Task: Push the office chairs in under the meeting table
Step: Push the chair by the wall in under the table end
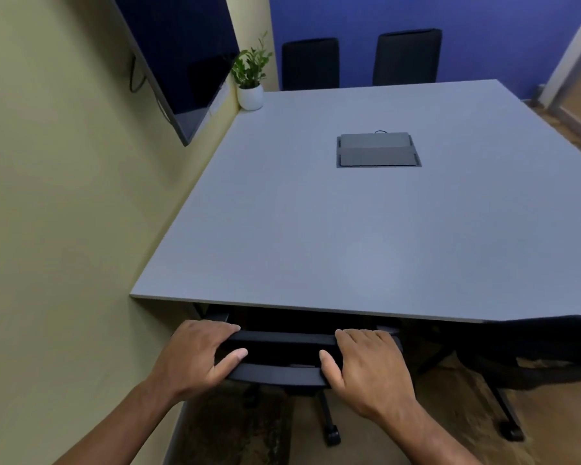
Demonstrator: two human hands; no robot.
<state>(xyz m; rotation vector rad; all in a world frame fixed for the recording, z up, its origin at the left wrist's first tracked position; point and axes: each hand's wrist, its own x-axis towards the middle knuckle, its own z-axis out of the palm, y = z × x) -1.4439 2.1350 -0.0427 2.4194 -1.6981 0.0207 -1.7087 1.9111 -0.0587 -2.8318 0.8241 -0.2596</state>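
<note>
Looking down, we see a black chair [282, 355] at the near edge of a grey table [349, 229], its seat hidden beneath the tabletop and only the top of its backrest showing just outside the edge. The backrest top is a dark, flat band with a slot running across it, and below it a chair leg with a caster stands on the brown floor. Our left hand [195, 354] wraps the left end of the backrest, fingers curled over the far side and thumb pressed on the near side; our right hand [369, 364] grips the right end the same way. Both hands are closed around the band, with bare backrest between them. A second chair [530, 350] sits just to the right, also at the near edge. Two more chairs [311, 63] stand at the far side, against a blue wall. A potted plant [250, 82] sits on the table's far left corner, and a grey cable box [378, 150] is set into the tabletop's middle.
</note>
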